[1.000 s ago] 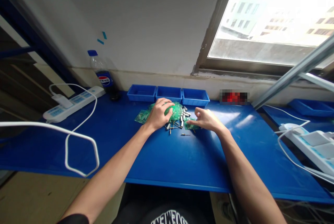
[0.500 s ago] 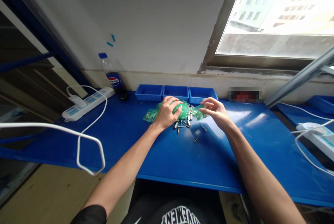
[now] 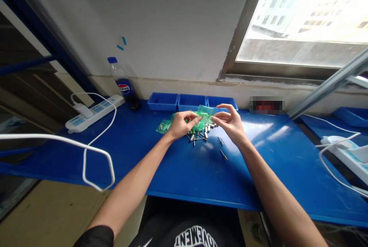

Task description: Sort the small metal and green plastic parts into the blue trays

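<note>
Pepsi bottle [image 3: 124,86], blue cap, dark drink inside, upright by the wall [image 3: 178,28]. White power strip [image 3: 99,113] just beside it, white adapter [image 3: 83,110] plugged in. Two blue tape bits [image 3: 124,41] above. Window [image 3: 299,20] at right, grey metal bar [image 3: 324,86] slanting below

both hands, left [image 3: 182,125] and right [image 3: 230,122], are at a green plastic bag [image 3: 206,113] above the blue bench [image 3: 184,174]; small metal parts [image 3: 200,136] lie just below, three blue trays [image 3: 163,102] behind.
</note>
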Tool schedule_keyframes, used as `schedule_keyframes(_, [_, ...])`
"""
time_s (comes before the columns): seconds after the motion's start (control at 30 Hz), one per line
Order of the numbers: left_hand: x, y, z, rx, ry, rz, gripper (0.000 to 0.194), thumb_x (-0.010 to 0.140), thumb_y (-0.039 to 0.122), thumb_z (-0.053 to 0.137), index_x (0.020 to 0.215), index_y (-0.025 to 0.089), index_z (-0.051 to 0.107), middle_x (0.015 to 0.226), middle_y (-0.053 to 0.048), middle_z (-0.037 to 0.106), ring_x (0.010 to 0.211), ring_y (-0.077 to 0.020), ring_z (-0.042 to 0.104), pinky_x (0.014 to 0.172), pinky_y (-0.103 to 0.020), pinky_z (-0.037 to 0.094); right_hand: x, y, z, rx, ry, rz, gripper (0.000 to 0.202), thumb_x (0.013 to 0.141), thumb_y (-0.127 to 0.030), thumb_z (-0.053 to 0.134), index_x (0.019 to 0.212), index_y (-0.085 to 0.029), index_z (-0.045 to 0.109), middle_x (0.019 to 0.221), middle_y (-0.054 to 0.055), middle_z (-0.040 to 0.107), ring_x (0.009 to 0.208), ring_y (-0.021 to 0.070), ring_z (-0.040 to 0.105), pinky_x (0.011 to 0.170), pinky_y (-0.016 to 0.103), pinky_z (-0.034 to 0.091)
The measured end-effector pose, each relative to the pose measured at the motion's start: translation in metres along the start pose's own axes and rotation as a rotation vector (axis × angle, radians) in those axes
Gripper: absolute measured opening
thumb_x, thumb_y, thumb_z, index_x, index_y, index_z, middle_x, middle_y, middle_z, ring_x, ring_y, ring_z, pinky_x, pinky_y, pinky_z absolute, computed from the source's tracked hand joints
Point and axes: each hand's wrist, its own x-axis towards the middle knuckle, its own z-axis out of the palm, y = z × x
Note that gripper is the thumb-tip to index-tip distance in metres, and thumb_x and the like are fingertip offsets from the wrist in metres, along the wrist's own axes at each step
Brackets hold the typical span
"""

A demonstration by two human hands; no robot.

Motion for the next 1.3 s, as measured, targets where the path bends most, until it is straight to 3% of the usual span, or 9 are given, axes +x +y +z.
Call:
schedule_keyframes(0.07, [0.0,-0.001,-0.001,0.008,0.023,-0.012,0.035,0.088,0.05,0.072,0.082,0.017,0.078,0.077,-0.004,0.075,0.066,-0.0157,0.063,0.06,-0.027,0.048,-0.001,-0.002,-0.017,-0.157,-0.125,0.078,0.048,0.071,-0.054,0.087,0.095,-0.025,0.057,0.069,-0.003,0.066,0.057,0.016,0.065,0.053,0.027,0.051])
schedule_keyframes(0.2, [0.001,-0.003,-0.002,0.026,0.068,-0.02,0.037,0.089,0.052,0.07,0.079,0.017,0.077,0.076,-0.005,0.075,0.067,-0.0166,0.065,0.06,-0.027,0.049,-0.011,-0.01,-0.05,-0.432,-0.738,0.547,0.05,0.064,-0.049,0.091,0.087,-0.023,0.056,0.071,0.002,0.072,0.052,0.0198,0.068,0.046,0.028,0.05])
schedule_keyframes(0.33, [0.001,-0.004,-0.002,0.047,0.086,-0.008,0.038,0.089,0.052,0.07,0.076,0.017,0.075,0.073,-0.004,0.073,0.063,-0.0154,0.062,0.057,-0.026,0.047,-0.018,-0.008,-0.053,-0.369,-0.923,0.727,0.047,0.061,-0.042,0.091,0.083,-0.023,0.054,0.069,0.003,0.075,0.06,0.0231,0.073,0.052,0.03,0.058])
schedule_keyframes(0.47, [0.001,-0.004,-0.001,0.068,0.092,-0.002,0.037,0.09,0.051,0.07,0.076,0.017,0.075,0.074,-0.004,0.074,0.065,-0.0156,0.062,0.059,-0.027,0.048,-0.011,0.002,-0.039,-0.392,-0.877,0.551,0.026,0.069,-0.031,0.08,0.081,-0.022,0.059,0.067,0.003,0.074,0.056,0.021,0.071,0.051,0.029,0.054])
schedule_keyframes(0.73, [0.0,-0.003,0.001,0.094,0.093,0.005,0.037,0.09,0.052,0.07,0.078,0.017,0.075,0.075,-0.004,0.074,0.065,-0.0159,0.063,0.06,-0.027,0.049,0.001,0.027,-0.004,-0.581,-0.48,-0.002,0.009,0.074,-0.021,0.063,0.081,-0.022,0.068,0.067,-0.002,0.066,0.059,0.0144,0.058,0.058,0.026,0.045])
schedule_keyframes(0.9, [0.001,-0.004,-0.001,0.021,0.106,-0.035,0.038,0.09,0.053,0.069,0.077,0.017,0.074,0.072,-0.003,0.073,0.064,-0.0164,0.065,0.059,-0.027,0.05,0.0,0.028,-0.001,-0.451,-0.38,-0.02,0.011,0.081,-0.031,0.067,0.087,-0.021,0.069,0.067,-0.001,0.063,0.06,0.0145,0.054,0.059,0.027,0.045])
schedule_keyframes(1.07, [0.005,-0.006,-0.01,-0.141,0.065,-0.084,0.037,0.088,0.052,0.073,0.083,0.016,0.075,0.077,-0.006,0.076,0.065,-0.0176,0.068,0.061,-0.027,0.054,0.011,0.013,0.016,-0.115,-0.216,0.105,0.042,0.081,-0.05,0.076,0.11,-0.022,0.065,0.076,0.001,0.069,0.063,0.0183,0.064,0.059,0.031,0.052])
schedule_keyframes(1.17, [0.007,-0.01,-0.017,-0.204,0.029,-0.088,0.036,0.086,0.052,0.076,0.086,0.016,0.077,0.078,-0.006,0.077,0.066,-0.0182,0.07,0.063,-0.028,0.056,0.022,0.005,0.035,-0.052,-0.278,0.09,0.044,0.078,-0.055,0.08,0.102,-0.021,0.069,0.086,0.006,0.074,0.074,0.0219,0.07,0.064,0.033,0.056])
schedule_keyframes(1.3, [0.01,-0.017,-0.027,-0.209,0.035,-0.085,0.037,0.088,0.052,0.073,0.086,0.016,0.077,0.079,-0.007,0.077,0.068,-0.0192,0.071,0.065,-0.029,0.057,0.041,-0.001,0.058,-0.084,-0.194,0.008,0.04,0.074,-0.054,0.083,0.092,-0.02,0.072,0.081,0.005,0.074,0.068,0.0206,0.068,0.057,0.03,0.052])
